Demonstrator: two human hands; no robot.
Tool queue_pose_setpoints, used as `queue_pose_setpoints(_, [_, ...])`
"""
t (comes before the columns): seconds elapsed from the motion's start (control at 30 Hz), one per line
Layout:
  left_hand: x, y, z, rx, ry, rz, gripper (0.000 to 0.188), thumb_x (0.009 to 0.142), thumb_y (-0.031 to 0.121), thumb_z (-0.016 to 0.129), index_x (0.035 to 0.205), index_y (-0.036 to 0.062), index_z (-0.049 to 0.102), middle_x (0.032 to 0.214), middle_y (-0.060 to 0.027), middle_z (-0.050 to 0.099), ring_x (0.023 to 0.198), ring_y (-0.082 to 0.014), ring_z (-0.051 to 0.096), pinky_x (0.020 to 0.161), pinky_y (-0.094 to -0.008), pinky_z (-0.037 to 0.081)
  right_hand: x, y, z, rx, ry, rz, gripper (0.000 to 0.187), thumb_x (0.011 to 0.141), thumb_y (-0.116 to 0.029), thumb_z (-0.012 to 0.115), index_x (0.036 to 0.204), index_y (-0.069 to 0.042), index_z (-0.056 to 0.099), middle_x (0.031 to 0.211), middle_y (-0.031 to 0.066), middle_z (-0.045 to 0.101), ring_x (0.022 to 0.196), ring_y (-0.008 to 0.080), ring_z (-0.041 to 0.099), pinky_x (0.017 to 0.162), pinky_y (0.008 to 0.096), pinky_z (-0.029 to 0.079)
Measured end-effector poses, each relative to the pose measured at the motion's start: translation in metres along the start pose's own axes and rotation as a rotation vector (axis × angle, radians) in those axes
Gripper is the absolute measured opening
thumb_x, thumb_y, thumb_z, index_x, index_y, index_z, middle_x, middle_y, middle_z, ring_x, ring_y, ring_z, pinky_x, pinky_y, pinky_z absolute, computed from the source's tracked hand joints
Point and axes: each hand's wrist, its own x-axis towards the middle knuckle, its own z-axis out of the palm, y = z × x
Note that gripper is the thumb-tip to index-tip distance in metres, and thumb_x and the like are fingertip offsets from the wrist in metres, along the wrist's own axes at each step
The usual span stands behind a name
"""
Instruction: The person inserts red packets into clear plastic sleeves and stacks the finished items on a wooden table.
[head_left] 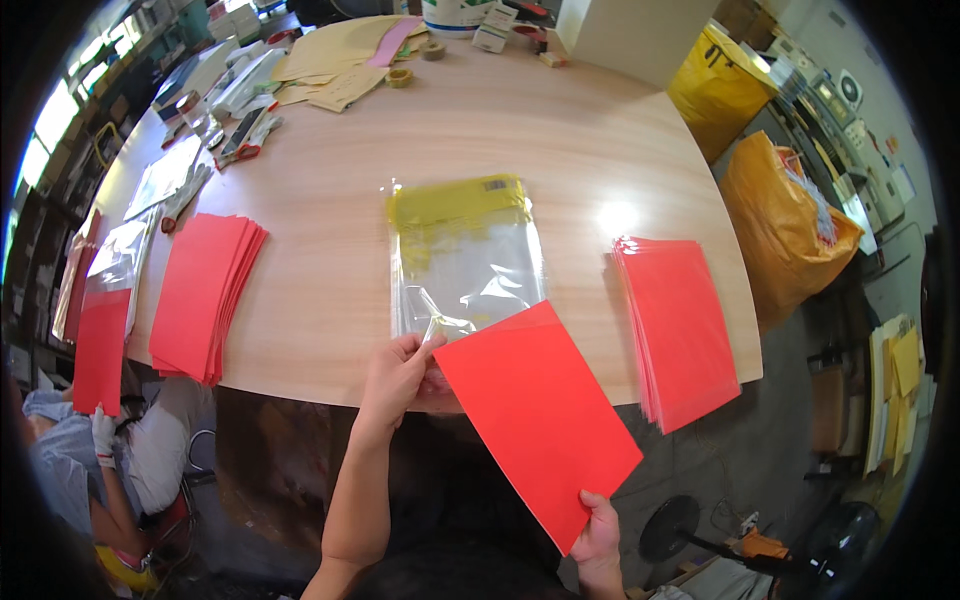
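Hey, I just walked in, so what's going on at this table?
A person's right hand holds a red card; the left hand is at its upper-left corner, beside clear plastic bags, but what it pinches is unclear. A red card stack lies left on the table, a plastic-covered red stack right. At far left, a co-worker's gloved hand touches another red card.

Plain bright red covers the card sheet [545,420] at lower centre, and I see the same red on the card stack [205,290] at left and, a touch pinker, on the sleeved stack [688,325] at right. The plastic sleeves [475,270] in the middle are clear, with a yellow band [455,205] along the top. Pale beige wood grain streaks the tabletop [320,180]. At upper left, the envelopes [325,60] look tan, the paper strip [393,42] pink; the sack [785,220] at right is orange.
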Motion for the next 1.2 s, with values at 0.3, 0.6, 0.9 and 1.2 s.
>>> queue_pose_setpoints(0.3, [-0.021, -0.012, 0.011, -0.273, -0.170, 0.098, 0.034, 0.101, 0.005, 0.050, 0.134, -0.0050, 0.053, 0.117, -0.0111, 0.068, 0.100, -0.0167, 0.068, 0.089, -0.0315, 0.056, -0.015, 0.011, 0.028, -0.531, 0.053, -0.418, 0.051, 0.092, -0.002, 0.048, 0.142, 0.001, 0.042, 0.135, 0.0167, 0.055, 0.124, 0.0318, 0.056, 0.103, 0.0463, 0.048])
queue_pose_setpoints(0.6, [-0.048, -0.087, 0.066, -0.644, -0.179, 0.230, 0.045, 0.099, 0.007, 0.061, 0.140, 0.0011, 0.045, 0.127, -0.0073, 0.061, 0.115, -0.0140, 0.059, 0.095, -0.0294, 0.050, -0.036, 0.036, 0.033, -0.293, 0.023, -0.175, 0.046, 0.098, -0.003, 0.048, 0.144, -0.003, 0.040, 0.137, 0.0135, 0.053, 0.123, 0.0296, 0.055, 0.100, 0.0446, 0.049])
queue_pose_setpoints(0.9, [-0.039, -0.130, 0.132, -0.390, -0.379, 0.155, 0.034, 0.097, 0.010, 0.063, 0.129, 0.0008, 0.056, 0.118, -0.0069, 0.064, 0.105, -0.0157, 0.062, 0.088, -0.0318, 0.053, -0.070, 0.050, -0.002, -0.504, 0.233, -0.041, 0.042, 0.097, -0.009, 0.057, 0.138, -0.003, 0.051, 0.127, 0.0143, 0.060, 0.117, 0.0309, 0.059, 0.101, 0.0453, 0.048])
queue_pose_setpoints(1.2, [-0.031, -0.182, 0.117, -0.250, -0.537, 0.085, 0.034, 0.098, 0.013, 0.063, 0.128, 0.0008, 0.056, 0.117, -0.0074, 0.064, 0.104, -0.0158, 0.063, 0.086, -0.0315, 0.054, 0.005, 0.049, 0.008, -0.580, -0.150, 0.187, 0.030, 0.107, -0.025, 0.048, 0.119, 0.000, 0.058, 0.104, 0.0120, 0.068, 0.099, 0.0210, 0.068, 0.073, 0.0327, 0.055])
